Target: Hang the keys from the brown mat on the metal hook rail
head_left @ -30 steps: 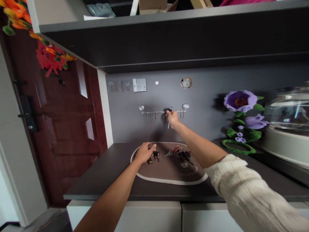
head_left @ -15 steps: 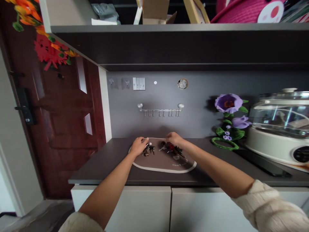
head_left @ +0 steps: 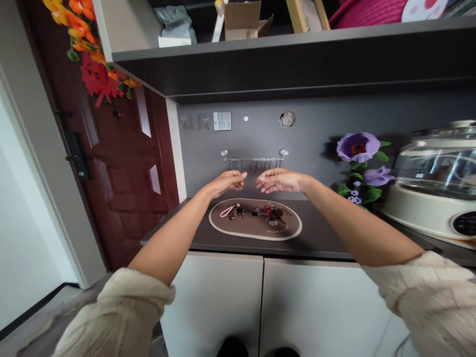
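Note:
My left hand [head_left: 227,179] and my right hand [head_left: 277,180] hover side by side above the counter, fingers loosely spread, holding nothing. Below them lies an oval brown mat [head_left: 256,230] with a pale rim. On the mat's left is a key bunch with a pink strap [head_left: 230,211]. A second key bunch with red tags [head_left: 268,212] lies at the mat's middle. Behind the hands a metal hook rail [head_left: 254,159] is fixed to the grey wall, with nothing hanging from it.
A purple artificial flower [head_left: 359,148] and a glass-lidded cooker [head_left: 433,188] stand on the dark counter [head_left: 320,238] at right. A dark red door [head_left: 119,163] is at left. An overhead shelf [head_left: 282,54] carries boxes. White cabinet doors [head_left: 260,302] are below.
My right hand came off the hook rail down to the keys on the mat. Both hands then lifted away empty, and I have stepped back from the counter.

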The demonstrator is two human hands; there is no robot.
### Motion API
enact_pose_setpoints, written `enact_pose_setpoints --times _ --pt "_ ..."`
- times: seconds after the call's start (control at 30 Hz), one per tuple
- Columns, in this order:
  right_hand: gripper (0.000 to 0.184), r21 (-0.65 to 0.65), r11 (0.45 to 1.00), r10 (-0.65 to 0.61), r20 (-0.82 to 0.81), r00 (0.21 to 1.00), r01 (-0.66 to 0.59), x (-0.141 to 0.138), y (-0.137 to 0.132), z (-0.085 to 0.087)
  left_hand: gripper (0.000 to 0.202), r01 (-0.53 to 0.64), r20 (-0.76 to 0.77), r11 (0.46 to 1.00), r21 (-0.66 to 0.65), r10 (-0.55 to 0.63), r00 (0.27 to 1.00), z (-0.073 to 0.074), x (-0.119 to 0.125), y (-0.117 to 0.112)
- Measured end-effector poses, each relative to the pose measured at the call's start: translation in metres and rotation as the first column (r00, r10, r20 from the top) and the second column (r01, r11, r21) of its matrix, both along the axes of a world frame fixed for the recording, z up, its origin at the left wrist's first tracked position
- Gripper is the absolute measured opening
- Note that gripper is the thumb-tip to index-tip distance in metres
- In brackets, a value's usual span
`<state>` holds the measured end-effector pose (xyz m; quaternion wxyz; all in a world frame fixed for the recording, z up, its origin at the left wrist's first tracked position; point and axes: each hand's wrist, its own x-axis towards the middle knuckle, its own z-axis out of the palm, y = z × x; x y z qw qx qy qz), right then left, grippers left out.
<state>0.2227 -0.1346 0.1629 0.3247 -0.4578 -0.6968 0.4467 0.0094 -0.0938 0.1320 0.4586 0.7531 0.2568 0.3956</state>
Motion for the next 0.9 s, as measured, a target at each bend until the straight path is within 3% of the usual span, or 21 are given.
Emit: enact_pose_setpoints --times 0.1,0.17,0.23,0.33,0.43,0.5,0.77,0.9 --pt "0.048 0.015 0.998 -0.054 -0.122 0.991 0.056 -0.005 -0.002 0.001 0.050 0.142 0.101 0.982 -0.123 -0.130 0.986 0.022 0.000 -0.010" --pt "0.058 0.010 0.994 -0.103 -0.207 0.973 0.108 -0.007 0.001 -0.012 0.057 0.146 0.154 0.971 -0.191 -0.118 0.981 0.019 0.000 -0.010" --pt "0.060 0.001 0.995 -0.095 -0.305 0.948 0.100 -0.009 0.004 -0.033 0.060 0.115 0.175 0.959 -0.260 -0.071 0.982 0.002 0.000 -0.008" --pt "0.061 -0.070 0.992 -0.118 -0.332 0.936 0.100 -0.011 0.004 -0.072 0.063 0.044 0.137 0.921 -0.387 0.010 0.990 -0.037 0.001 -0.005" --pt "0.062 -0.135 0.987 -0.128 -0.350 0.928 0.085 -0.008 0.002 -0.102 0.063 0.068 0.111 0.881 -0.469 -0.017 0.994 -0.071 0.002 -0.004" --pt "0.062 -0.158 0.986 -0.110 -0.392 0.913 0.051 -0.006 0.003 -0.112 0.063 0.106 0.127 0.867 -0.487 -0.050 0.991 -0.082 0.001 -0.003" --pt "0.060 -0.163 0.982 -0.005 -0.520 0.854 -0.093 0.000 0.018 -0.104 0.062 0.134 0.134 0.871 -0.472 -0.079 0.988 -0.074 -0.004 0.009" --pt "0.058 -0.116 0.986 0.041 -0.535 0.844 -0.122 -0.005 0.030 -0.101 0.050 0.043 0.165 0.935 -0.353 0.017 0.986 -0.074 -0.006 0.022"
